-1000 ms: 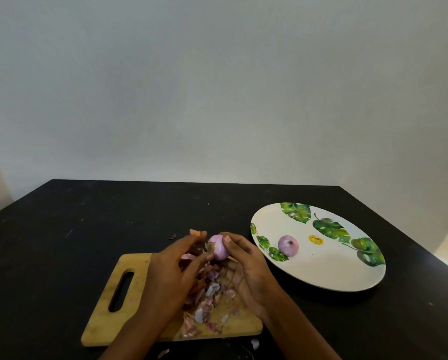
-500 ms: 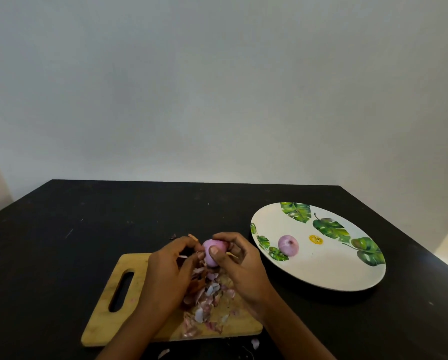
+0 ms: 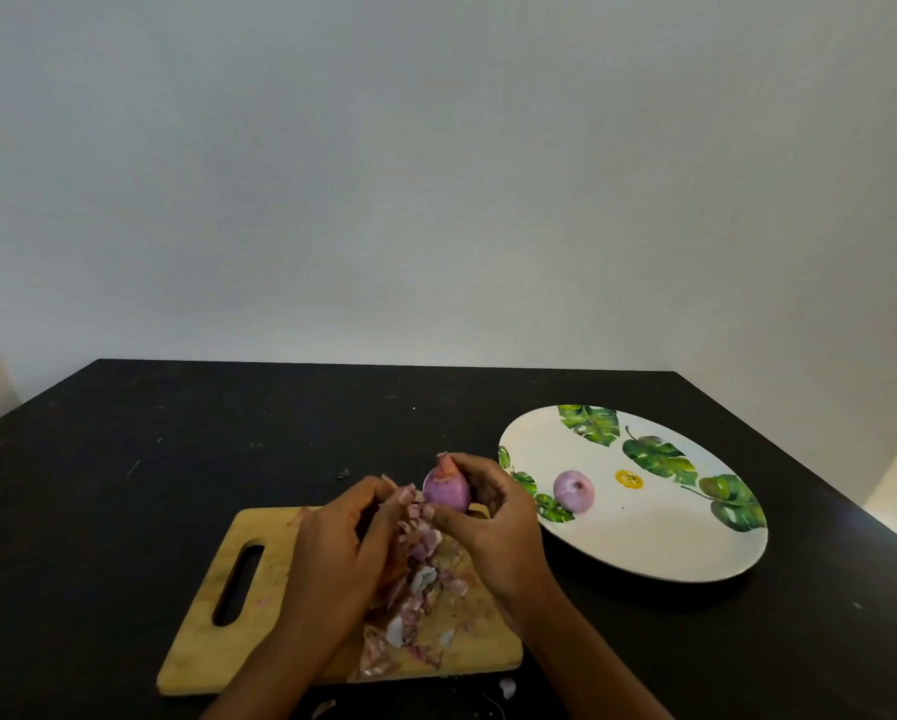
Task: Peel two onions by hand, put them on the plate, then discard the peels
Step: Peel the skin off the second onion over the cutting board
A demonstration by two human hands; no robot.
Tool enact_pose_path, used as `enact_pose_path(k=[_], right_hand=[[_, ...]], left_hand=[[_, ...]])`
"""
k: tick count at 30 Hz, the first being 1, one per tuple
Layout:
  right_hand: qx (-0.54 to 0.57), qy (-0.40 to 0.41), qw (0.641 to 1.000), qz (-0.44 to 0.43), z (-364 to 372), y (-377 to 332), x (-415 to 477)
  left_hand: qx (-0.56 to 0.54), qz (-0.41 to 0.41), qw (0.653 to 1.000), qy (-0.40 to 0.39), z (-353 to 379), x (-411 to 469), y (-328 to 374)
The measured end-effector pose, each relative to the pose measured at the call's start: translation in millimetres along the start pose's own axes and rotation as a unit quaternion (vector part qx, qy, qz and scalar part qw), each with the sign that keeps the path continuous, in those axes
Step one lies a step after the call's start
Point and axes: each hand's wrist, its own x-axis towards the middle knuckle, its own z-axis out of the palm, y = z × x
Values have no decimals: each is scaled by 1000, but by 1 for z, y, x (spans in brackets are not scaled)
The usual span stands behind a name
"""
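Note:
A small purple onion (image 3: 446,492) with an orange tip is held above the far edge of the wooden cutting board (image 3: 218,641). My right hand (image 3: 493,527) grips it with curled fingers and thumb. My left hand (image 3: 342,537) is just left of the onion, its fingertips pinching a bit of peel at the onion's side. A pile of pink and white peels (image 3: 420,584) lies on the board under my hands. One peeled onion (image 3: 573,491) sits on the white plate (image 3: 644,543) with green leaf prints.
The black table (image 3: 176,439) carries the board near its front and the plate to the right. Stray peel scraps (image 3: 507,687) lie on the table in front of the board, and a tiny one (image 3: 342,474) beyond it. A pale wall rises behind.
The onion has been turned in my hands so its orange tip points up. My left fingers slid from the top of the onion to its left side.

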Motion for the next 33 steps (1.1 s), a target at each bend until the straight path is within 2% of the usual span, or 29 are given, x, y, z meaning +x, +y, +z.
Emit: enact_pose_path(k=[4, 8, 16, 21, 24, 28, 33], right_hand=[[-34, -10, 999, -27, 5, 0, -3], [-56, -3, 997, -47, 10, 7, -5], [-180, -12, 977, -117, 18, 6, -9], [-136, -27, 975, -174, 17, 0, -15], [-124, -32, 976, -178, 17, 1, -14], [-112, -20, 984, -139, 16, 8, -12], [-152, -1, 978, -144, 15, 8, -10]], left_hand=[[3, -24, 998, 50, -3, 2, 3], [-64, -88, 993, 35, -2, 4, 5], [-171, -124, 976, 47, -4, 3, 8], [-169, -161, 970, 66, -9, 8, 2], [-159, -171, 970, 74, -10, 10, 2], [-166, -199, 964, 66, -11, 10, 4], [-242, -265, 933, 31, -13, 10, 3]])
